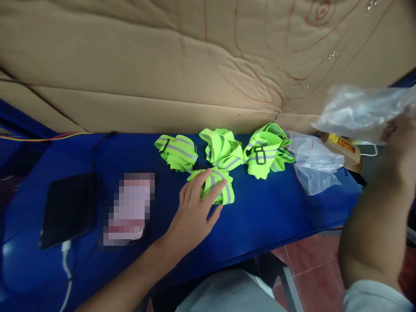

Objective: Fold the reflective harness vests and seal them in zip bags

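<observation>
My left hand (193, 203) rests with its fingers spread on the nearest folded reflective strap (227, 190), a neon yellow-green band with grey stripes. Three more bundles of such strap lie just behind it: a left one (178, 151) with a black buckle, a middle one (222, 147), and a right one (269, 149) whose black buckle faces up. Raised at the far right, my right hand (401, 130) is smeared by motion and grips a clear plastic bag (354, 110) that trails to its left.
Other clear bags (315, 162) lie on the blue table (260, 216), beside a small cardboard box (344, 151). To the left are a dark phone (66, 210) on a white cable and a phone with a blurred-out screen (130, 208). A cardboard sheet (146, 56) stands along the back.
</observation>
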`<state>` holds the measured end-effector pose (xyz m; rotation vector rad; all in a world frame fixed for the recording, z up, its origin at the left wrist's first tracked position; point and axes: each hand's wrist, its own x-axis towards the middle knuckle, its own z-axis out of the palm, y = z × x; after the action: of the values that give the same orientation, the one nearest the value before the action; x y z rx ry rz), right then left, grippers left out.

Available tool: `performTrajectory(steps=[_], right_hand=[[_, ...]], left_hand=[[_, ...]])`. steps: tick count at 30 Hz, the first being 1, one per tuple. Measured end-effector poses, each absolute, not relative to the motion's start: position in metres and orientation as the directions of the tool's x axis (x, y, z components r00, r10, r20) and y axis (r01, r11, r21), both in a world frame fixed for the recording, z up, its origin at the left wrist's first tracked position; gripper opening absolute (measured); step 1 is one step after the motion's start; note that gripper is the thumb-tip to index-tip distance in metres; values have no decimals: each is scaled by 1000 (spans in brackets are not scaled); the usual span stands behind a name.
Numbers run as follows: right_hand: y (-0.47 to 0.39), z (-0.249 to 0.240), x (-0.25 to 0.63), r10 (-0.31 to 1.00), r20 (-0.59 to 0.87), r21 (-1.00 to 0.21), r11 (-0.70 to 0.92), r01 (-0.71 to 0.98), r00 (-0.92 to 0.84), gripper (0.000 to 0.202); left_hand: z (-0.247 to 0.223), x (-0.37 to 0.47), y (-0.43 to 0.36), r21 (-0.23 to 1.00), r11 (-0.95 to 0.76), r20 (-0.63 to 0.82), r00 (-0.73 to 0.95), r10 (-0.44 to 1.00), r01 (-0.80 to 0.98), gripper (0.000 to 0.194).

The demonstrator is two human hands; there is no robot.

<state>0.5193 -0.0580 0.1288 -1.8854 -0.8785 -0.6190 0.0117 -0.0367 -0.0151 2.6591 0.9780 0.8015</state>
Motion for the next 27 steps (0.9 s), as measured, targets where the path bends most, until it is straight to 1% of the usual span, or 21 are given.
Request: performTrajectory(steps=[1,2,3,5,6,7,9,11,12,14,17,19,21,24,27], right_hand=[[-74,128,537,305,661,-529,-458,714,685,60],[-86,124,552,337,600,-429,-630,647,726,57],[-95,118,562,343,590,-381,-680,626,731,58],[-104,99,570,399,587,-281,-715,640,704,69],[-104,86,569,446,593,-250,-689,680,670,74],[-102,71,564,512,581,-216,-653,726,632,73],[-97,38,552,670,505,-165,-544,823,544,60],[-91,4,539,800,380,-163,-436,885,464,45],[-88,-12,535,839,324,-171,-402,899,437,41],[-86,-34,530,878,262,-187,-360,914,400,41],[-87,-44,531,901,251,-195,-311,930,354,47],[-89,-40,532,905,266,-186,-289,939,331,51],[-93,-33,532,899,282,-162,-300,940,336,53],[-102,-21,528,838,355,-105,-404,909,413,47],[-106,-5,522,699,524,-71,-533,843,487,47]], left_hand=[[-15,12,-37,355,-759,419,633,651,546,53],[-15,13,-38,354,-755,417,630,655,552,54],[-15,13,-38,353,-753,417,627,658,555,54],[-16,13,-38,356,-751,419,624,660,556,55],[-16,13,-37,358,-751,419,623,660,555,55],[-17,13,-37,360,-751,422,622,660,554,54],[-18,14,-36,360,-750,426,617,662,556,53],[-18,14,-35,354,-748,427,614,664,562,53],[-19,14,-35,349,-748,427,615,663,564,53],[-19,14,-35,341,-749,422,619,662,568,53],[-19,14,-34,336,-752,425,622,658,567,53],[-19,14,-33,335,-754,429,622,656,565,53],[-19,14,-33,336,-754,426,622,656,564,52],[-19,14,-33,341,-751,420,623,660,566,52],[-19,14,-33,338,-752,421,624,659,566,52]])
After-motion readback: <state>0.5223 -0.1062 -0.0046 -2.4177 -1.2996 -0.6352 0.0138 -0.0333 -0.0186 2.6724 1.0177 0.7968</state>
